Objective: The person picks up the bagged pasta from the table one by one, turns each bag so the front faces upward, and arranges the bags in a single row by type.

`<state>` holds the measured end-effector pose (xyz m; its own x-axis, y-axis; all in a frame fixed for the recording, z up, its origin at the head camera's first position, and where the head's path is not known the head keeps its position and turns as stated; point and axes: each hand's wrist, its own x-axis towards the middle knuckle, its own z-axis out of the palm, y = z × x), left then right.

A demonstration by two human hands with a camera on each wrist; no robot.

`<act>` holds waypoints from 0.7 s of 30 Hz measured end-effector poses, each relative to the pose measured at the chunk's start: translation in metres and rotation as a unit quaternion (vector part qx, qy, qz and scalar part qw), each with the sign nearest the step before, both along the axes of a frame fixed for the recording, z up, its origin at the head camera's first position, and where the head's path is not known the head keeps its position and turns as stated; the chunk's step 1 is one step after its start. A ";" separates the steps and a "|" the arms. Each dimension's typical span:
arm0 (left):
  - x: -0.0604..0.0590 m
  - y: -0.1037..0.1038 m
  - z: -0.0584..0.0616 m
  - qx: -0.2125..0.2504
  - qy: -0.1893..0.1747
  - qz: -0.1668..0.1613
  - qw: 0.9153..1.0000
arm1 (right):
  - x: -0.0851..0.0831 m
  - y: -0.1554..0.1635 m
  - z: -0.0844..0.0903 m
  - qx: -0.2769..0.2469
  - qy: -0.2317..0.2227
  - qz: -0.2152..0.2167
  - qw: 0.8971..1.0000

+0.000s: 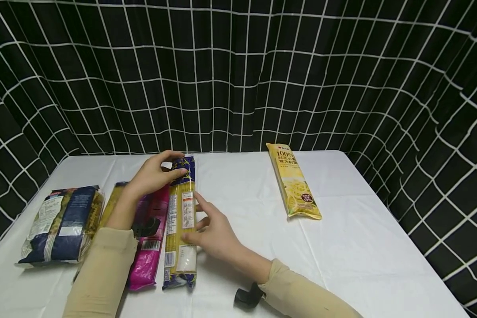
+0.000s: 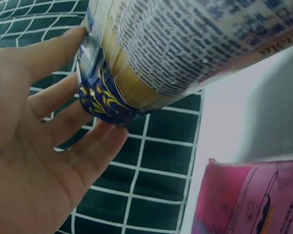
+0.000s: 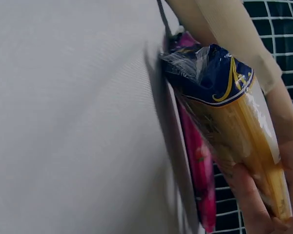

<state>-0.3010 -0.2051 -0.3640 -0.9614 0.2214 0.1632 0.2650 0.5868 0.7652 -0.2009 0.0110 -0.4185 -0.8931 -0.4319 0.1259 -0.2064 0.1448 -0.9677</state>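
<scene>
A long clear packet of spaghetti [image 1: 179, 207] with dark blue ends lies lengthwise on the table, a label with a barcode facing up. At its far end my left hand [image 1: 153, 174] grips it, thumb on top; the left wrist view shows that hand's fingers [image 2: 102, 146] around the blue end. My right hand [image 1: 216, 234] pinches the packet's right side near the middle, thumb on the upper face. In the right wrist view the packet [image 3: 234, 126] appears slightly tilted. Just left of it lies a pink packet [image 1: 147, 260], partly covered by the left forearm.
A bulky blue pasta bag [image 1: 63, 225] lies at the far left. Beside it, a yellow packet [image 1: 117, 198] is mostly hidden by the left arm. Another yellow spaghetti packet [image 1: 296, 185] lies at the back right. A black gridded curtain [image 1: 230, 79] stands behind the white table [image 1: 353, 247].
</scene>
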 end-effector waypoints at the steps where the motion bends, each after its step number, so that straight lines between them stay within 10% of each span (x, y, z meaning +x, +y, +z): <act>1: 0.001 0.001 -0.001 0.001 -0.003 0.001 1.000 | 0.000 0.001 0.001 0.004 0.005 0.000 1.000; 11: 0.006 0.013 0.000 0.008 -0.007 0.006 1.000 | 0.003 0.002 0.013 0.092 0.096 0.005 0.991; 21: 0.004 0.015 0.003 0.038 0.002 0.002 0.999 | 0.003 0.001 0.011 0.102 0.092 -0.005 0.990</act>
